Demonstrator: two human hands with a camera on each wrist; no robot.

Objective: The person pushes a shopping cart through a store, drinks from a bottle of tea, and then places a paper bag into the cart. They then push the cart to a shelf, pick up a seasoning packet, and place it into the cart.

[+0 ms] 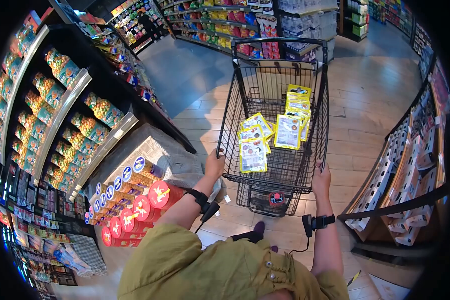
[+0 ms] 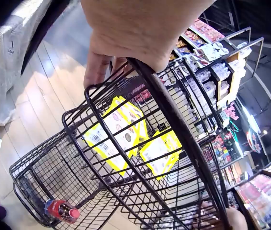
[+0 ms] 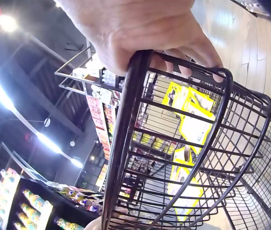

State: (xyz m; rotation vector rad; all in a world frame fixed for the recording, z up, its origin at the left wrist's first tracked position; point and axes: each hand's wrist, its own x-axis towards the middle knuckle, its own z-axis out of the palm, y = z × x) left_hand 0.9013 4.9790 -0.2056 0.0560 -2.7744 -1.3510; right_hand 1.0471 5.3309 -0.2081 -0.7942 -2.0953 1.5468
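Both hands are on the near corners of a black wire shopping cart (image 1: pixel 275 190). The left hand (image 1: pixel 215 165) grips the left corner; in the left wrist view that hand (image 2: pixel 130 33) has its fingers bent over the rim by the handle bar (image 2: pixel 173 124). At the right corner is the right hand (image 1: pixel 321 179); in the right wrist view this hand (image 3: pixel 145 33) wraps over the bar with its fingertips among the wires. Yellow-edged packets (image 1: pixel 253 155) lie in the basket at left, and more packets (image 1: pixel 288 132) overlap at right. A red-capped bottle (image 2: pixel 62 211) lies on the lower rack.
Shelves of snack jars (image 1: pixel 92 127) stand at left, with red-lidded tubs (image 1: pixel 159 195) and a plastic-covered stack (image 1: pixel 152 145) beside them. On the right is a curved rack of boxes (image 1: pixel 410 170). Wooden floor (image 1: pixel 355 110) runs along the cart; packet shelves (image 1: pixel 210 22) are farther ahead.
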